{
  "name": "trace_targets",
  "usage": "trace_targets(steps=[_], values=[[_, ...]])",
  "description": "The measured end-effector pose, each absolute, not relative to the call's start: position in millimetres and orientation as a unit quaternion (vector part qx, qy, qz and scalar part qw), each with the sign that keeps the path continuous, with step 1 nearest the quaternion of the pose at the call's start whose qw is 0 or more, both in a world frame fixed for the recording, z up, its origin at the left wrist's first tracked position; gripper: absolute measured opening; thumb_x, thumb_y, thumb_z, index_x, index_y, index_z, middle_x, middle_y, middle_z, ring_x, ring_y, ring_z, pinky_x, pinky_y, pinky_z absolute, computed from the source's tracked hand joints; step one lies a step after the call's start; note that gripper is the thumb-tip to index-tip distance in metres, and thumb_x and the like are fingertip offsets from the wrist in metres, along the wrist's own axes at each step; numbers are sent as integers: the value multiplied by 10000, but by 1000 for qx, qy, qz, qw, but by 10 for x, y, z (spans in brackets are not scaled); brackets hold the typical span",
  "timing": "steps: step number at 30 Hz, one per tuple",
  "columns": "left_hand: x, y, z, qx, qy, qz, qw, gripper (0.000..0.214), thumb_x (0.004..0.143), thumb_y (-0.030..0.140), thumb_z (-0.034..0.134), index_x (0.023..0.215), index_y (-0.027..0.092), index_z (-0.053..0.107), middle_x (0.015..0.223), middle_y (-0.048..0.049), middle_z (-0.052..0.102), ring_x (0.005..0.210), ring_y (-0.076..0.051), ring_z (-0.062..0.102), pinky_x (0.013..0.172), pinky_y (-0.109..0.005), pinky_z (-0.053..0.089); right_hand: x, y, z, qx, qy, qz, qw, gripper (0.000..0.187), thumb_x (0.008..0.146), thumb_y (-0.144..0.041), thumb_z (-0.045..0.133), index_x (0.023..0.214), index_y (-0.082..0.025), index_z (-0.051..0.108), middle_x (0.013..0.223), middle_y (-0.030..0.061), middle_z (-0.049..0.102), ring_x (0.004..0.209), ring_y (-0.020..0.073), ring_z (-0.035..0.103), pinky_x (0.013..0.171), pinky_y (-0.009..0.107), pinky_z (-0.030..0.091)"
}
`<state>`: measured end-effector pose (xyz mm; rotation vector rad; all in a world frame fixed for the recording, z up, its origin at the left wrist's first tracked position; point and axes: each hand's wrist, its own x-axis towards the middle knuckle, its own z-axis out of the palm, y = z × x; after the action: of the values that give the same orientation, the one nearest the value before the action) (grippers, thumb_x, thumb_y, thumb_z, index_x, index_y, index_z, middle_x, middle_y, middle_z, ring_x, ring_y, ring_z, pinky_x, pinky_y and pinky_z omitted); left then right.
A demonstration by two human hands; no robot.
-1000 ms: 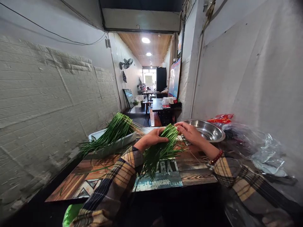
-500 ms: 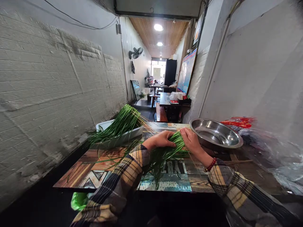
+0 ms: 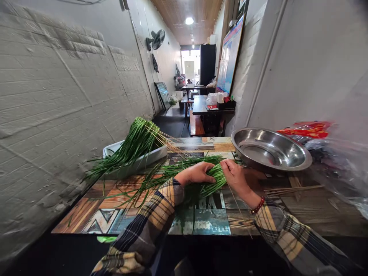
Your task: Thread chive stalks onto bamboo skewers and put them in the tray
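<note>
A bunch of green chives (image 3: 215, 179) lies across the table under my hands. My left hand (image 3: 198, 173) is closed around it, the thumb on top. At the cut ends, my right hand (image 3: 234, 176) is closed with fingertips pinched together, touching the stalks. A thin bamboo skewer (image 3: 236, 201) slants from under my right hand toward the table's front edge; its upper end is hidden. More loose chives (image 3: 184, 165) lie behind my left hand. In a white tray (image 3: 152, 159) at the left, chives are gathered in a row with skewers (image 3: 163, 138) sticking out.
A steel basin (image 3: 271, 149) stands at the right. Several loose skewers (image 3: 293, 189) lie in front of it. Beside it is clear plastic wrapping (image 3: 339, 172) with a red packet (image 3: 309, 129). The patterned table (image 3: 201, 224) ends close to me. Walls flank both sides.
The view has tilted down and moved nearer the table. The skewer now shows longer below my right hand. Both hands remain at the chives, the right one more tightly pinched.
</note>
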<state>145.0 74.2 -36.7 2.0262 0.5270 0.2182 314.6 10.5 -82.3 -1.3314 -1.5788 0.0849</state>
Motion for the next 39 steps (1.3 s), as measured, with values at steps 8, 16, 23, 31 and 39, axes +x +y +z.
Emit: trace_targets(steps=[8, 16, 23, 31, 39], values=[[1257, 799, -657, 735, 360, 276, 505, 391, 721, 350, 706, 1029, 120, 634, 946, -82, 688, 825, -153, 616, 769, -280, 477, 3434, 81, -1427, -595, -634, 141, 473, 351, 924, -398, 391, 691, -200, 562, 592, -2, 562, 575, 153, 525, 567, 253, 378], [1086, 741, -670, 686, 488, 352, 410, 282, 761, 327, 640, 927, 101, 676, 763, -46, 686, 689, -136, 606, 642, -237, 466, 3533, 159, -1589, -564, -655, 202, 460, 355, 921, -426, 403, 707, -199, 572, 633, 1, 576, 609, 154, 543, 586, 248, 384], [1510, 829, -740, 757, 478, 305, 324, 224, 784, 282, 595, 889, 119, 708, 835, -63, 722, 735, -159, 628, 681, -252, 483, 3659, 247, -1570, -564, -663, 204, 448, 341, 916, -366, 408, 651, -203, 550, 605, 0, 559, 593, 151, 531, 577, 251, 364], [1883, 1169, -827, 805, 488, 243, 234, 211, 784, 213, 553, 848, 122, 732, 818, -67, 737, 753, -169, 632, 707, -260, 467, 3703, 320, -1582, -561, -666, 195, 452, 319, 913, -333, 409, 670, -207, 573, 634, 17, 615, 598, 160, 564, 571, 255, 365], [1919, 1327, -919, 813, 504, 210, 205, 269, 781, 246, 516, 853, 110, 736, 747, -47, 710, 693, -145, 593, 643, -230, 433, 3689, 356, -1633, -565, -666, 184, 452, 316, 920, -330, 418, 691, -207, 598, 664, 37, 644, 635, 174, 580, 592, 260, 365]])
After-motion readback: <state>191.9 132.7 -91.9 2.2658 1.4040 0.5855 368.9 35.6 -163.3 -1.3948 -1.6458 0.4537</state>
